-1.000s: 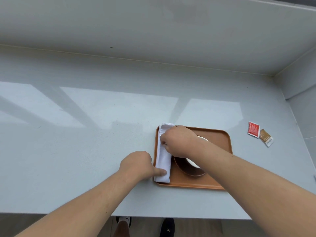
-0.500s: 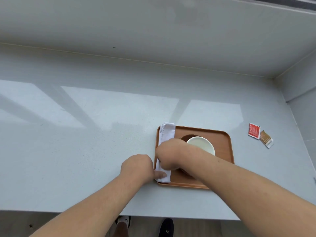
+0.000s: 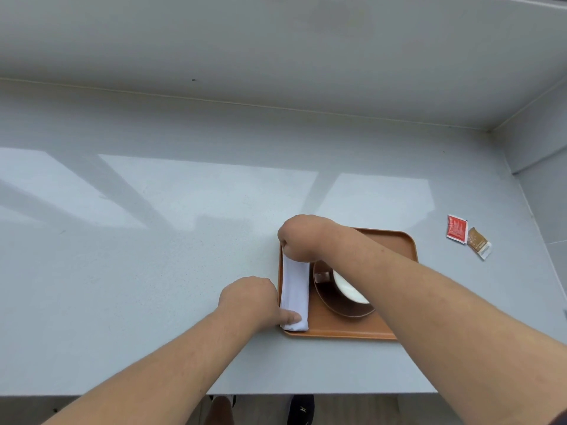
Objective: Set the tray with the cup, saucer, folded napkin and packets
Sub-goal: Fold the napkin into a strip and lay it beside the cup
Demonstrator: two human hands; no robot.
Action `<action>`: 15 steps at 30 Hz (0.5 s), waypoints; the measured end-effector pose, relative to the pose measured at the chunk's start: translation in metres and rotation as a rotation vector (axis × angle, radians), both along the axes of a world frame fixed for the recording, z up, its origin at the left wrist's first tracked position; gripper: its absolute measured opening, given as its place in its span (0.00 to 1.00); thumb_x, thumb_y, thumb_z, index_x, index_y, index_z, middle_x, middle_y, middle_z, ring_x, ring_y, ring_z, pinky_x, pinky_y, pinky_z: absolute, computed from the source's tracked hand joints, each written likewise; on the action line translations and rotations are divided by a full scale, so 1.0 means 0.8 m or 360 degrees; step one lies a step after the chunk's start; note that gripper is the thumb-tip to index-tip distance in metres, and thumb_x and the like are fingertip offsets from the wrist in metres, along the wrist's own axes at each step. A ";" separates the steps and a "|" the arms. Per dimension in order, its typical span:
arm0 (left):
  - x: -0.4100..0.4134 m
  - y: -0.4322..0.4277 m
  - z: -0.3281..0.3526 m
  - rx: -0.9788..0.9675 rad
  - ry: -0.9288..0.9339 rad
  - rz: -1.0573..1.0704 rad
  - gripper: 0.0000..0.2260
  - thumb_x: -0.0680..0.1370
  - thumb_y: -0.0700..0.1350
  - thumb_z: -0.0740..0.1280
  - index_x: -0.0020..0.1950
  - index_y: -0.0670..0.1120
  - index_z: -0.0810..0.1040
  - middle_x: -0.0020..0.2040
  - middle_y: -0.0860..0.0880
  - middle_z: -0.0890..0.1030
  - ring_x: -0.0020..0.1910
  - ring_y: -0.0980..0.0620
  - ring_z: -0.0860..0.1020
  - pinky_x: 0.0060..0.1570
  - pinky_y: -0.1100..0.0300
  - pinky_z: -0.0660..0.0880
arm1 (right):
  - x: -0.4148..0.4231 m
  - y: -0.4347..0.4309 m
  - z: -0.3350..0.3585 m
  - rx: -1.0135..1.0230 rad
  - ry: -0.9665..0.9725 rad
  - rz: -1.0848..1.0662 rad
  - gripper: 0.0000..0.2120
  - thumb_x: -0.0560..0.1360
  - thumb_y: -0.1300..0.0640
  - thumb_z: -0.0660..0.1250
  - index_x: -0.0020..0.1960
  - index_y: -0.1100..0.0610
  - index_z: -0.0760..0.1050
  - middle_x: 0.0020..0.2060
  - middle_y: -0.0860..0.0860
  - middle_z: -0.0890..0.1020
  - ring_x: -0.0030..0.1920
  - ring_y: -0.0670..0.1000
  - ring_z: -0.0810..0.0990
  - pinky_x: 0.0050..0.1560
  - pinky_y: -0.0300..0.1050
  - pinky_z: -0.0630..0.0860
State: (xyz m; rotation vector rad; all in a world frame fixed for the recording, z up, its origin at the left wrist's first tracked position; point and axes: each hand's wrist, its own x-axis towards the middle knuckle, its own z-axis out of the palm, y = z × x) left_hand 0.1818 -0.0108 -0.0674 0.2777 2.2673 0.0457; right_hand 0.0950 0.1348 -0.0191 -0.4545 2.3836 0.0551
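Note:
An orange tray (image 3: 395,245) lies on the grey counter. Along its left side lies a folded white napkin (image 3: 295,289). My right hand (image 3: 302,237) covers the napkin's far end, fingers curled onto it. My left hand (image 3: 250,299) presses the napkin's near end with a fingertip. To the right of the napkin a brown saucer (image 3: 329,297) carries a brown cup (image 3: 346,288) with a white inside, half hidden by my right forearm. A red packet (image 3: 457,227) and a brown packet (image 3: 479,242) lie on the counter, right of the tray.
The grey counter (image 3: 153,240) runs wide to the left and ends at a wall behind and another on the right. Its front edge is close below the tray. Shoes show on the floor beneath.
My right hand slid from the napkin's near part to its far end. The napkin now lies straighter inside the tray's left rim. My left hand stays at the near end.

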 end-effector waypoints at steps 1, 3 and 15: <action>-0.001 0.001 0.000 0.0000 -0.0013 -0.0014 0.30 0.64 0.78 0.66 0.34 0.50 0.74 0.34 0.53 0.78 0.33 0.54 0.76 0.29 0.57 0.67 | 0.001 0.000 -0.001 -0.0011 0.0005 -0.0003 0.13 0.78 0.62 0.57 0.53 0.59 0.81 0.50 0.53 0.83 0.52 0.57 0.82 0.49 0.50 0.80; -0.004 0.002 0.001 0.0014 -0.0033 -0.0039 0.30 0.65 0.78 0.66 0.35 0.50 0.74 0.35 0.53 0.78 0.34 0.54 0.75 0.30 0.57 0.67 | 0.002 0.000 -0.003 -0.0017 0.0004 -0.0005 0.14 0.79 0.62 0.57 0.54 0.59 0.80 0.52 0.54 0.83 0.54 0.57 0.81 0.52 0.51 0.81; -0.018 0.009 0.002 0.0002 -0.0159 -0.0169 0.30 0.59 0.78 0.68 0.33 0.50 0.78 0.29 0.54 0.80 0.33 0.53 0.79 0.32 0.56 0.71 | -0.005 -0.009 -0.006 0.0070 -0.0085 -0.0062 0.13 0.78 0.64 0.57 0.53 0.60 0.80 0.51 0.54 0.82 0.46 0.55 0.77 0.43 0.46 0.74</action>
